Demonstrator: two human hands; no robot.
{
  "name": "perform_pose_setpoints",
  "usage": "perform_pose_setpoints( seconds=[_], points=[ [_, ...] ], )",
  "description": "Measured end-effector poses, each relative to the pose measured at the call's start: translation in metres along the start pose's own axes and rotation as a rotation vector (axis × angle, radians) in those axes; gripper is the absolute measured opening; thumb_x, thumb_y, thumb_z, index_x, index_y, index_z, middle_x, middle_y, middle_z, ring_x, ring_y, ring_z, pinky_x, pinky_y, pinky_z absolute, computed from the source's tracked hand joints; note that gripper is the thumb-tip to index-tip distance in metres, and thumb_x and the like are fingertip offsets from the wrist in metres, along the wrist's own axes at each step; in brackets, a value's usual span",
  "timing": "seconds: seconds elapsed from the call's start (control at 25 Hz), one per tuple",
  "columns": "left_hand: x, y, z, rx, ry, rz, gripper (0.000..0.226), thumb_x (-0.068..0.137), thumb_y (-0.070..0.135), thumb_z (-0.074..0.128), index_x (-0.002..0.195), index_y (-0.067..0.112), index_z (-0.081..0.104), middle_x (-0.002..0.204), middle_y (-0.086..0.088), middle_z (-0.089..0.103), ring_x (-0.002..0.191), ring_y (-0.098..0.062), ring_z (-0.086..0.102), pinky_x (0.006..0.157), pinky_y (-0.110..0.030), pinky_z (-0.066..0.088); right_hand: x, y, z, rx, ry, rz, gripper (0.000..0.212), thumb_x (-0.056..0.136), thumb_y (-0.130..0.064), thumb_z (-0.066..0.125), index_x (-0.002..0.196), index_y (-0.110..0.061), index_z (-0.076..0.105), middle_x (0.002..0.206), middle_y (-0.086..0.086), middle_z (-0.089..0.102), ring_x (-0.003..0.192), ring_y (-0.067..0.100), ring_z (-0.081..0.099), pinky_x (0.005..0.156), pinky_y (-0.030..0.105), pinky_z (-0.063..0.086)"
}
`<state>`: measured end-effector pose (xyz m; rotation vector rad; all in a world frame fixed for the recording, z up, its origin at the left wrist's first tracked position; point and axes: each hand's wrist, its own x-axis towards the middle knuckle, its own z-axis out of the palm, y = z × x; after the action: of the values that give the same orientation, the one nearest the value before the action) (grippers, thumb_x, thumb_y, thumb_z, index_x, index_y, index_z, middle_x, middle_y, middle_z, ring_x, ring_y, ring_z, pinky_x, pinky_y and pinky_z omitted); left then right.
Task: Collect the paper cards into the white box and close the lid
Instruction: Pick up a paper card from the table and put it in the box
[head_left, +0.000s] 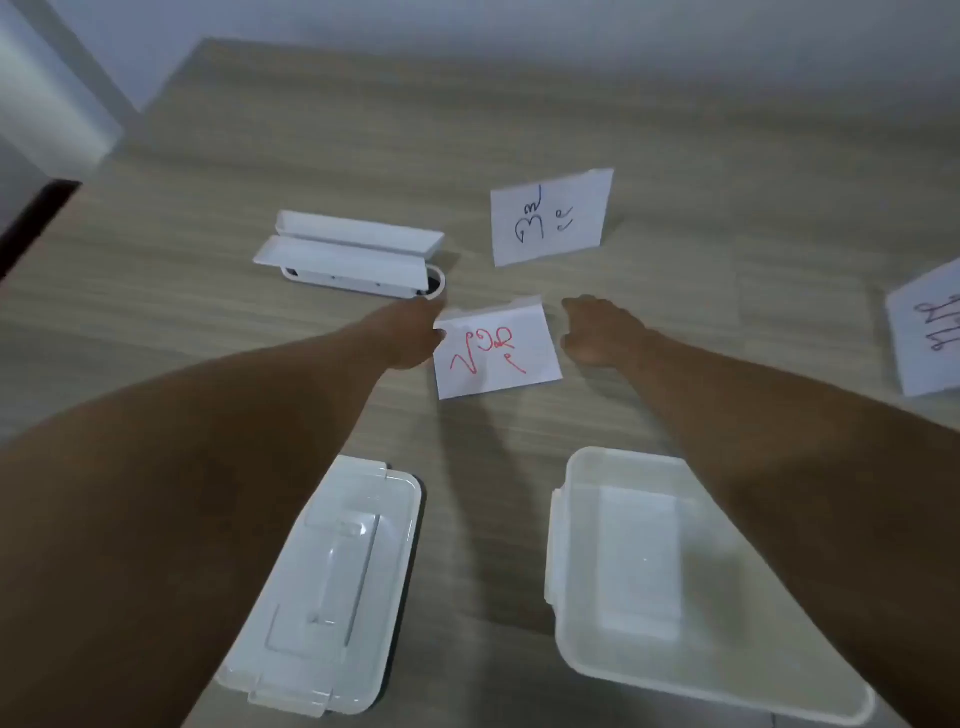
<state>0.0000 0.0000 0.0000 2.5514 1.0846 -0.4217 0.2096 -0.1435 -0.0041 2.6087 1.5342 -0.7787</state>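
A folded paper card with red writing (496, 349) stands in the middle of the wooden table. My left hand (410, 332) touches its left edge and looks to be pinching it. My right hand (597, 330) hovers just right of the card, fingers curled, apart from it. A second card with blue writing (550, 215) stands further back. A third card (927, 332) stands at the right edge of the view, partly cut off. The white box (576, 649) lies open and empty near me on the right, under my right forearm. Its lid (332, 582) lies near me on the left.
A white flip-open cable outlet (353, 254) is set in the table at the back left, beyond my left hand. The table's left edge (31, 223) runs beside a dark strip. A pale wall stands behind the table.
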Motion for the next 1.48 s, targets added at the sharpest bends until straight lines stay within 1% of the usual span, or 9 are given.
perform_pose_setpoints(
  seconds=[0.24, 0.4, 0.68, 0.76, 0.92, 1.0, 1.16, 1.32, 1.48],
  points=[
    [0.039, -0.002, 0.044, -0.111, 0.091, -0.057, 0.043, 0.094, 0.023, 0.055, 0.135, 0.011, 0.047, 0.136, -0.014, 0.055, 0.122, -0.033, 0.055, 0.097, -0.045, 0.05, 0.019, 0.006, 0.065, 0.034, 0.036, 0.066, 0.045, 0.083, -0.026, 0.057, 0.125, -0.011, 0.052, 0.126, 0.009, 0.047, 0.12, 0.032, 0.044, 0.094, 0.042, 0.044],
    [0.057, -0.009, 0.059, -0.314, 0.247, -0.203, 0.016, 0.092, 0.013, 0.048, 0.09, 0.013, 0.064, 0.093, -0.011, 0.069, 0.087, -0.03, 0.067, 0.066, -0.032, 0.049, 0.025, 0.007, 0.08, 0.087, 0.13, 0.073, 0.05, 0.082, -0.042, 0.062, 0.124, -0.015, 0.054, 0.128, 0.006, 0.045, 0.12, 0.029, 0.041, 0.1, 0.043, 0.041],
    [0.051, -0.016, 0.044, -0.398, 0.215, -0.211, 0.029, 0.091, 0.012, 0.044, 0.093, 0.01, 0.073, 0.104, -0.011, 0.073, 0.096, -0.032, 0.065, 0.08, -0.034, 0.051, 0.013, 0.007, 0.056, 0.168, 0.02, -0.154, 0.096, 0.069, -0.077, 0.056, 0.142, -0.018, 0.041, 0.152, 0.002, 0.037, 0.14, 0.023, 0.032, 0.115, 0.041, 0.032],
    [0.047, -0.016, 0.032, -0.405, 0.178, -0.188, 0.026, 0.088, 0.008, 0.047, 0.087, 0.006, 0.073, 0.099, -0.013, 0.074, 0.094, -0.032, 0.066, 0.079, -0.035, 0.051, 0.008, 0.013, 0.044, 0.107, -0.007, -0.195, 0.09, 0.072, -0.069, 0.06, 0.144, -0.019, 0.039, 0.156, 0.0, 0.034, 0.144, 0.021, 0.03, 0.118, 0.039, 0.027],
    [0.034, -0.001, 0.0, -0.546, -0.014, -0.17, 0.023, 0.09, 0.006, 0.052, 0.075, 0.015, 0.067, 0.093, -0.011, 0.072, 0.088, -0.028, 0.067, 0.08, -0.034, 0.054, -0.007, 0.024, 0.017, 0.157, 0.194, -0.259, 0.038, 0.092, -0.016, 0.055, 0.129, -0.011, 0.06, 0.137, 0.01, 0.059, 0.126, 0.029, 0.053, 0.11, 0.038, 0.038],
    [0.025, 0.015, -0.019, -0.504, 0.003, -0.145, 0.014, 0.091, 0.02, 0.058, 0.084, 0.015, 0.069, 0.104, -0.011, 0.072, 0.097, -0.028, 0.067, 0.088, -0.033, 0.052, -0.022, 0.031, -0.001, 0.203, 0.291, -0.249, 0.029, 0.093, -0.014, 0.056, 0.12, -0.009, 0.066, 0.124, 0.014, 0.067, 0.115, 0.032, 0.06, 0.102, 0.04, 0.044],
    [-0.014, 0.061, -0.059, -0.497, 0.1, -0.078, 0.053, 0.094, 0.05, 0.049, 0.134, 0.015, 0.055, 0.135, -0.01, 0.059, 0.122, -0.031, 0.058, 0.106, -0.04, 0.045, -0.052, 0.05, -0.037, 0.221, 0.421, -0.189, 0.02, 0.091, -0.013, 0.058, 0.106, -0.013, 0.071, 0.105, 0.011, 0.073, 0.098, 0.032, 0.065, 0.087, 0.035, 0.051],
    [-0.061, 0.109, -0.081, -0.607, 0.201, 0.049, 0.057, 0.096, 0.06, 0.03, 0.113, 0.023, 0.07, 0.126, -0.006, 0.066, 0.118, -0.025, 0.059, 0.101, -0.038, 0.043, -0.095, 0.07, -0.075, 0.201, 0.461, -0.159, 0.017, 0.093, -0.014, 0.056, 0.101, -0.013, 0.072, 0.101, 0.009, 0.073, 0.093, 0.029, 0.066, 0.081, 0.034, 0.053],
    [-0.108, 0.148, -0.088, -0.519, 0.266, 0.181, 0.072, 0.09, 0.069, 0.029, 0.099, 0.013, 0.073, 0.084, -0.002, 0.065, 0.078, -0.017, 0.057, 0.075, -0.031, 0.044, -0.139, 0.093, -0.098, 0.207, 0.506, -0.153, 0.016, 0.092, -0.017, 0.057, 0.094, -0.01, 0.071, 0.092, 0.014, 0.072, 0.086, 0.032, 0.065, 0.073, 0.032, 0.048]
  ],
)
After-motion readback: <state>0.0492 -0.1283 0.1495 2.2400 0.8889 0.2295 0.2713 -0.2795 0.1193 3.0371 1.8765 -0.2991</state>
